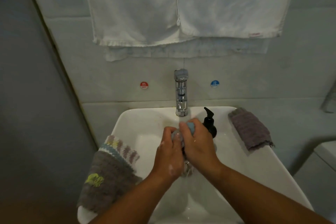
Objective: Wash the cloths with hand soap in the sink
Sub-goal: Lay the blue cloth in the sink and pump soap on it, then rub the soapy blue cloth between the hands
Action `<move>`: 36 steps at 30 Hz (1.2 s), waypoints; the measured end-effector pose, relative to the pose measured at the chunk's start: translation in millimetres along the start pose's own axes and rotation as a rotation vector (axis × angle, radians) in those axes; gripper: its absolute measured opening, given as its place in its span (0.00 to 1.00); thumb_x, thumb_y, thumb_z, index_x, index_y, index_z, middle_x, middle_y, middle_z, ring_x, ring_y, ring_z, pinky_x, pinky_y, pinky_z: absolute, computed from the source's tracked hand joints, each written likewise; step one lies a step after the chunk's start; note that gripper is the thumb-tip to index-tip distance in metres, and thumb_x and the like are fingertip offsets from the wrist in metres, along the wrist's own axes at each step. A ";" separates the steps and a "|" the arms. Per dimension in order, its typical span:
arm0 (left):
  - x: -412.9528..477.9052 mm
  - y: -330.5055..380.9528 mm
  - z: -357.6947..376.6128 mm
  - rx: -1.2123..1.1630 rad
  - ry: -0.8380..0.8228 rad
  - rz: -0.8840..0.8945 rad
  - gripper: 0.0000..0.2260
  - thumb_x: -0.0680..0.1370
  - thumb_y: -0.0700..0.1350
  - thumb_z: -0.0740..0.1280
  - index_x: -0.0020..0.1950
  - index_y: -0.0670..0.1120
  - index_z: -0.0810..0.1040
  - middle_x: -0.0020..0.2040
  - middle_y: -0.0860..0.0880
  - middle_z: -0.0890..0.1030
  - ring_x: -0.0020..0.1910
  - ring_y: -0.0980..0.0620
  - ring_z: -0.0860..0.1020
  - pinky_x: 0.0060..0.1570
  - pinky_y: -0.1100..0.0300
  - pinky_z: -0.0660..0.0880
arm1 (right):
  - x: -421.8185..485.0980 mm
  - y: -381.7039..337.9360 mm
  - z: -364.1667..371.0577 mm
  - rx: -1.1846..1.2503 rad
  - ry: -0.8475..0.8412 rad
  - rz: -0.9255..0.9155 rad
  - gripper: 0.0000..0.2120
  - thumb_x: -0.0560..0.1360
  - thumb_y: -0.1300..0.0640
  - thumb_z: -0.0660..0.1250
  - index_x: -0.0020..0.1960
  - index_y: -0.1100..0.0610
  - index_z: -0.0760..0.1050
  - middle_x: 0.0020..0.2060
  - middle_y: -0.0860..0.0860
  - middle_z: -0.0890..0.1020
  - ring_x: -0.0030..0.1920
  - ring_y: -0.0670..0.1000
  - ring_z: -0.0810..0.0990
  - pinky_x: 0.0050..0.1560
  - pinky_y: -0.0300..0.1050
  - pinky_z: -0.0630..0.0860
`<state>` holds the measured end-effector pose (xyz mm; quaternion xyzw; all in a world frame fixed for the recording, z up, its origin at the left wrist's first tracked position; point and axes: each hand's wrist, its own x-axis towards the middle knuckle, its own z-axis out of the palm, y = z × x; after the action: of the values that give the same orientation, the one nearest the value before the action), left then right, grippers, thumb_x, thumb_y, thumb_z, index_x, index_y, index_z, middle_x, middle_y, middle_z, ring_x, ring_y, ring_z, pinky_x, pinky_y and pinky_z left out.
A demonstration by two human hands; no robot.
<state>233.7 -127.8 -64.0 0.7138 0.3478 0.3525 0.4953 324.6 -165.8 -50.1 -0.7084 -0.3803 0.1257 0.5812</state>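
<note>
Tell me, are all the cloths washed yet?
Not yet. Soap looks already on: suds cling to the left hand. Right now that hand and the right hand squeeze a blue cloth below the faucet. A purple cloth lies on the right rim of the sink, and a grey striped cloth hangs over the left rim. I can't tell if those are washed.

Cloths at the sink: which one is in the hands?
The blue cloth, gripped between the left hand and right hand over the sink. The striped grey cloth drapes the left rim; the purple cloth lies on the right rim; neither is held.
</note>
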 end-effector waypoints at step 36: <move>11.2 -0.7 2.7 0.083 0.090 0.052 0.07 0.86 0.54 0.55 0.54 0.57 0.71 0.52 0.49 0.80 0.50 0.52 0.81 0.49 0.53 0.83 | 2.5 0.5 -1.2 0.080 0.001 0.110 0.08 0.83 0.47 0.61 0.50 0.50 0.75 0.43 0.48 0.82 0.45 0.46 0.83 0.46 0.44 0.82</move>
<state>241.6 -119.3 -63.6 0.7258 0.3653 0.3825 0.4399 327.2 -165.0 -49.6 -0.7045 -0.3351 0.1721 0.6015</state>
